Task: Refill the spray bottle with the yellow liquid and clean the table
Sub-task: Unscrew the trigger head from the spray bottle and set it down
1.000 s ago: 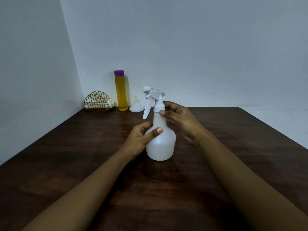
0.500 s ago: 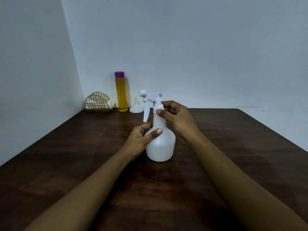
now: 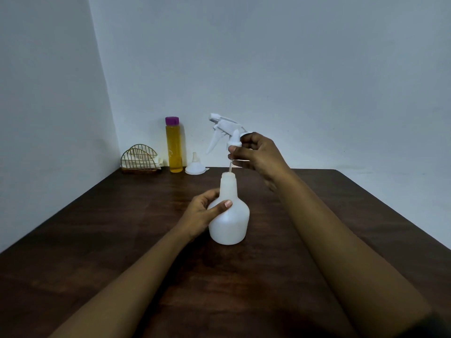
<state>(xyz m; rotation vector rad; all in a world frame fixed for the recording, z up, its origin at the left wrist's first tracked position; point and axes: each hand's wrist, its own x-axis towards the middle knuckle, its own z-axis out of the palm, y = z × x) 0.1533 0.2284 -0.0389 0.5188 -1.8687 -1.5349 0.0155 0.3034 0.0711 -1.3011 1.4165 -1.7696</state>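
While the sprayer top (image 3: 225, 132) hangs above the bottle (image 3: 229, 223) neck, we're at the uncapping step.
So the right hand (image 3: 261, 154) pinches it and the left hand (image 3: 202, 215) grips the bottle mid-table. Next up, probably park it, then fetch the funnel (image 3: 195, 169) and yellow liquid (image 3: 174, 152) by the wall.

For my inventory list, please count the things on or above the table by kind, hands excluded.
Bottles: 2, the white spray bottle and the bottle of yellow liquid.
Spray heads: 1, the trigger head, lifted off.
Funnels: 1, the white funnel.
Wire holders: 1, the gold holder.
Total: 5.
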